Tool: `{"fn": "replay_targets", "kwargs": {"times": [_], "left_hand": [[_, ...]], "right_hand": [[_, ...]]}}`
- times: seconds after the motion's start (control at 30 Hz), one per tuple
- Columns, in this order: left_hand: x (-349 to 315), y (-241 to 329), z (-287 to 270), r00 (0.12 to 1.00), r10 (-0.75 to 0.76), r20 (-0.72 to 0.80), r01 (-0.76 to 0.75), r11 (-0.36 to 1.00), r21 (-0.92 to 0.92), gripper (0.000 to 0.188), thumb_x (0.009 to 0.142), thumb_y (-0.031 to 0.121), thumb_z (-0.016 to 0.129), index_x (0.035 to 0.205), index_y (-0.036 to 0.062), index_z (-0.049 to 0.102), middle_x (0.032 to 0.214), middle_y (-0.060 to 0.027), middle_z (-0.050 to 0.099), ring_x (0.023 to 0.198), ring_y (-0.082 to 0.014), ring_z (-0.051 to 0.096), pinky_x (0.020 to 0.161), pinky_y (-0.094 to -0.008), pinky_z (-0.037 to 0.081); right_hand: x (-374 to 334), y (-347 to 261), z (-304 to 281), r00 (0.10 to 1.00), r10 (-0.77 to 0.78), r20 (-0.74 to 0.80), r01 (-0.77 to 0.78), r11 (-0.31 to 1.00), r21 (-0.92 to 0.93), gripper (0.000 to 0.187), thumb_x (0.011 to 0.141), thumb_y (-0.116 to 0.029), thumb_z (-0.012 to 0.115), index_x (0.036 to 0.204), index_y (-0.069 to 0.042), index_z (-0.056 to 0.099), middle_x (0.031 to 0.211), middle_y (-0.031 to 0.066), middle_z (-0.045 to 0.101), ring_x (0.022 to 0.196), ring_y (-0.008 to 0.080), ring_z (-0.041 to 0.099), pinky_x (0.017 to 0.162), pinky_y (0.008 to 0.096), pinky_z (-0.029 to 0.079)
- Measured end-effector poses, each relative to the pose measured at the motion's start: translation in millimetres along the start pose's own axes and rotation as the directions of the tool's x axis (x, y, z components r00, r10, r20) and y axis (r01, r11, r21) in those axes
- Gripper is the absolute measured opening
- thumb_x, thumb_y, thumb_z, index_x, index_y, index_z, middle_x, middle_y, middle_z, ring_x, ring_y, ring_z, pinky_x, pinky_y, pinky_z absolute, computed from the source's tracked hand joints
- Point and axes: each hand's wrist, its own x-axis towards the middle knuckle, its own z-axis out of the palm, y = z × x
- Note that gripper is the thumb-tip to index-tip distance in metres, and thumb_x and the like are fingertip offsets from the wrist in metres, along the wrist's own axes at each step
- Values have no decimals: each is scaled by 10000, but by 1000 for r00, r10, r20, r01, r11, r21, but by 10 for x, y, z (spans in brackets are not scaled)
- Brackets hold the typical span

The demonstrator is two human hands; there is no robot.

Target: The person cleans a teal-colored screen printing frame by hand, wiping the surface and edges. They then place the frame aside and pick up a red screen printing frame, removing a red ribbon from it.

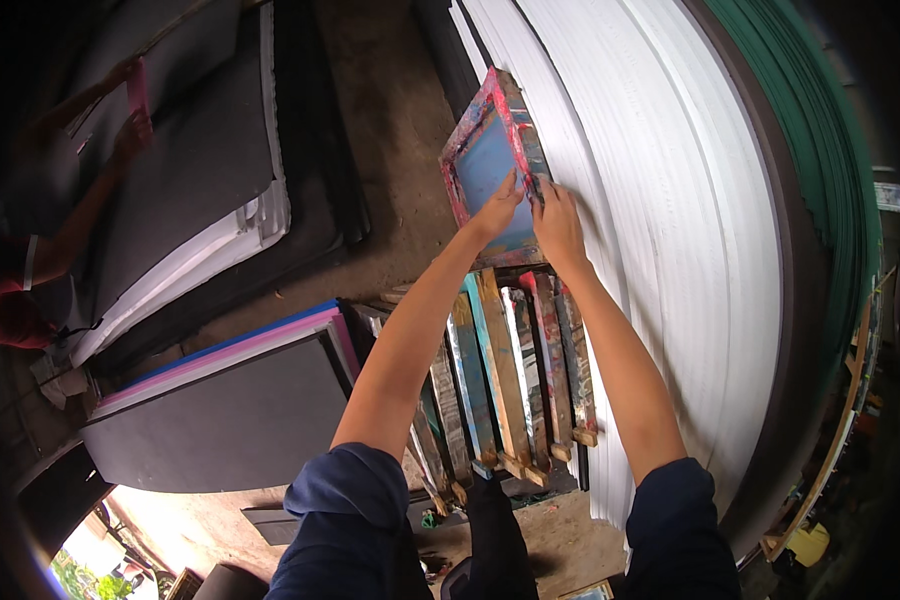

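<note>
Both my hands are at a paint-stained screen printing frame with blue mesh, which leans beside a tall stack of white sheets. My left hand grips its right bar, with the fingertips against the red-smeared wood. On the other side of that bar, my right hand has its fingers curled at the edge, next to another wooden frame edge close behind. Part of the grip is hidden by my own fingers. Just below my hands stands a row of several more paint-stained frames, set on edge.
White sheets rise along my right, with green sheets beyond. Black sheets lie at the far left, where another person's hands hold a pink strip. A dark grey board stands at the lower left.
</note>
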Motion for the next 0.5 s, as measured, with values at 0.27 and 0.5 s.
{"fn": "replay_targets", "kwargs": {"times": [0.27,0.5], "left_hand": [[-665,430,136,991,122,-61,-112,984,139,567,944,304,341,1373,-4,132,1437,-146,147,1332,-220,124,1073,-309,111],[-2029,1496,448,961,270,-63,-246,935,256,514,940,330,367,1331,8,275,1367,-150,322,1278,-228,279,1034,-322,225]], "right_hand": [[-352,-326,-388,997,-52,-59,56,996,75,324,804,-45,519,1110,53,483,1073,202,505,1018,359,467,846,419,404],[-1173,-1150,-1372,989,-39,-140,75,963,258,219,800,0,527,1016,31,545,1059,195,519,959,360,512,816,396,429]]}}
